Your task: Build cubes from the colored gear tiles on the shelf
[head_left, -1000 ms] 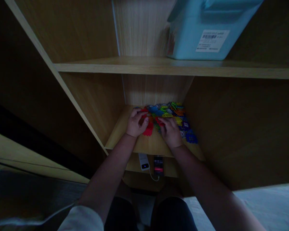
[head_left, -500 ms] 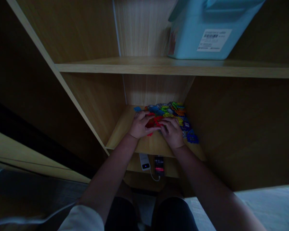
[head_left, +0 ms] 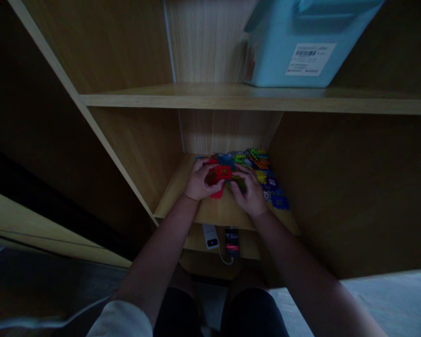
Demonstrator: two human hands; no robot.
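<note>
The left hand point(head_left: 196, 182) grips some red toy pieces point(head_left: 223, 172) between the hands. The right hand point(head_left: 250, 192) curves beside them, thumb and fingers parted; contact is unclear. Colourful pieces point(head_left: 261, 177) lie beyond both hands.

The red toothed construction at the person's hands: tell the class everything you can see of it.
The red construction is bright red with toothed edges and looks like plastic. It seems made of several flat pieces set at different angles; their joins are too small and dark to make out. The left hand curls its fingers and thumb around it, partly hiding it. The right hand is close beside it, contact unclear. It sits above the wooden shelf, left of most of the coloured pieces.
</note>
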